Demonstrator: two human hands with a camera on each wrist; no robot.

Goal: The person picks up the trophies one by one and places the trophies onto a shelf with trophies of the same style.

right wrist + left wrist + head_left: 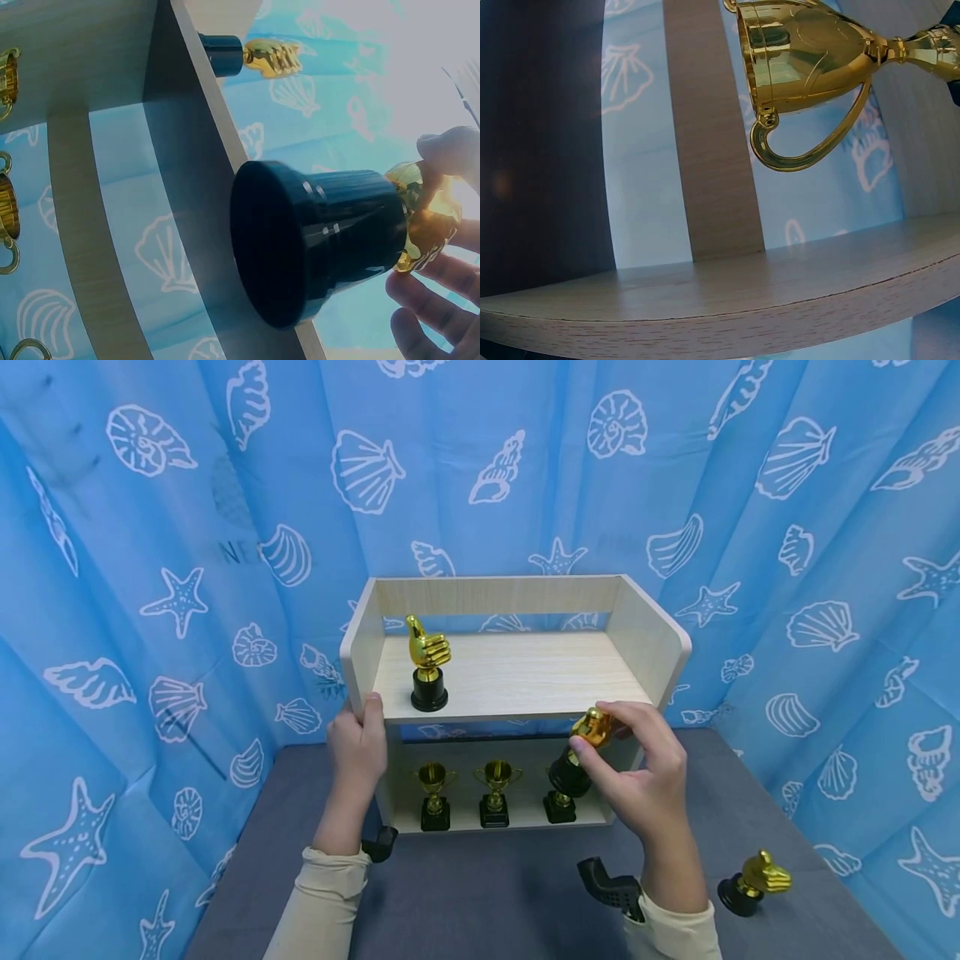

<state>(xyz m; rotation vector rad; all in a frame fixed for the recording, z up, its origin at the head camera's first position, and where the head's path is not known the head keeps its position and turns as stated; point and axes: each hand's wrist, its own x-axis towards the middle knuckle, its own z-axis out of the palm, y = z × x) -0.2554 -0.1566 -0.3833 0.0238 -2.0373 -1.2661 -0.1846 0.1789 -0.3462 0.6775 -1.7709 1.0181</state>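
Observation:
My right hand pinches a gold thumbs-up trophy by its golden top, thumb on one side and fingers on the other. Its black base hangs tilted in front of the shelf's right half, close to the upper board's front edge; the right wrist view shows that base large. My left hand grips the left side panel of the pale wooden shelf, thumb toward the front edge. On the upper board, at the left, another thumbs-up trophy stands upright.
Three gold cup trophies, left, middle and right, stand on the lower level; the held trophy partly covers the right one. Another thumbs-up trophy sits tilted on the grey tabletop at right. A blue shell-patterned curtain hangs behind.

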